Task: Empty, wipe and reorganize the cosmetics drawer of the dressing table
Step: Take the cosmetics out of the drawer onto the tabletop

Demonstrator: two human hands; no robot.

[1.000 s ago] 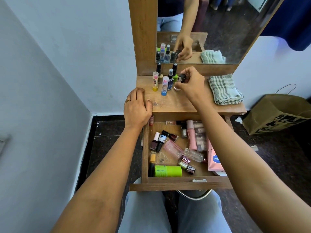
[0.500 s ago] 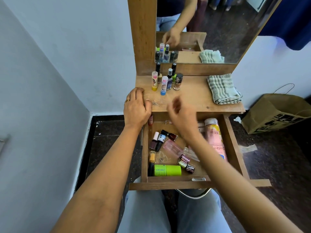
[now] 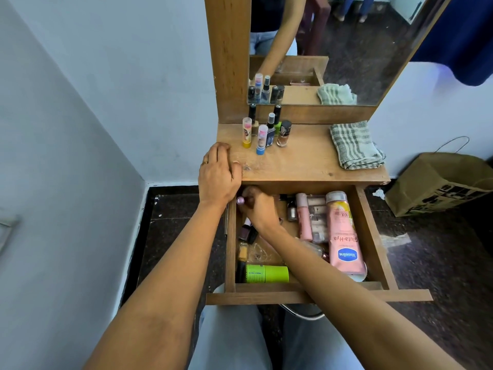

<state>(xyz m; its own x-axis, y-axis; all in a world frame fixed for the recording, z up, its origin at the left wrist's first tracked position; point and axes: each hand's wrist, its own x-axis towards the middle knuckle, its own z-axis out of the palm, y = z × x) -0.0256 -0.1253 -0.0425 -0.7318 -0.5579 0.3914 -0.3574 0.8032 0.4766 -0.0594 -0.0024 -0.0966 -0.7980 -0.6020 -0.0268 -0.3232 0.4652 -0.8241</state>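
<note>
**Rt hand on pink-capped item, back-left of drawer**

The drawer (image 3: 253,297) is pulled out toward you under the desk (image 3: 306,161) top, w/ cosmetics inside. Your right hand (image 3: 257,209) is in its back-left corner, just below the desk edge. The grip is closed round a small pink-capped item (image 3: 240,200), w/ the cap poking out to the left. Fingers hide the rest of it, so can't tell what it is. Your right forearm crosses the drawer diagonally & covers part of the middle.

Left side of the drawer, nearer you than the hand:
- two nail polishes (image 3: 246,231)
- a yellow bottle (image 3: 242,251)
- a green can (image 3: 266,274) on its side along the front wall

Right side: a Vaseline bottle (image 3: 344,236) lies lengthwise by the right wall, cap toward the back. Just left of it are a pink tube (image 3: 304,217) & a small silver bottle (image 3: 292,210). A clear bottle (image 3: 314,248) shows partly beside the forearm.

Your left hand (image 3: 220,174) lies flat on the desk's front-left corner. Its grip is released, fingers straight, holding nothing. There's a ring (image 3: 205,163) on one finger.

On the desk top, a cluster (image 3: 261,139) of small bottles & balm sticks stands upright at back-left, near the base of the mirror (image 3: 346,49). A folded checked cloth (image 3: 354,145) sits at the right, well apart from the cluster. A paper bag (image 3: 440,182) is on the floor to the right of the desk.
</note>
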